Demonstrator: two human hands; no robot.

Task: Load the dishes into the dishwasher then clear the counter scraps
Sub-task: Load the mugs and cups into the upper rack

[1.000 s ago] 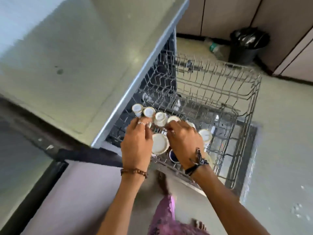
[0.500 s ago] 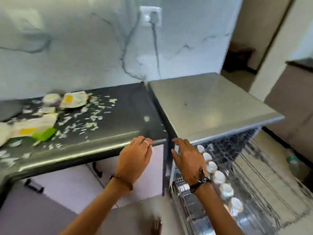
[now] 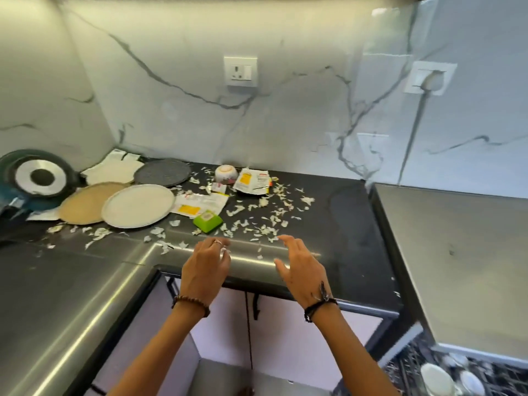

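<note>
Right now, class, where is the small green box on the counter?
In the head view the small green box sits mid-counter among the white scraps, just right of the cream plate, in front of an opened packet, beyond both hands.

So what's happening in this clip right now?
A person stands at a dark counter, both hands empty. The left hand and right hand hover open over its front edge, near scattered white scraps. Several plates, including a white plate, a small overturned bowl and torn packets lie unloaded. At lower right, the dishwasher rack already holds white cups.
</note>
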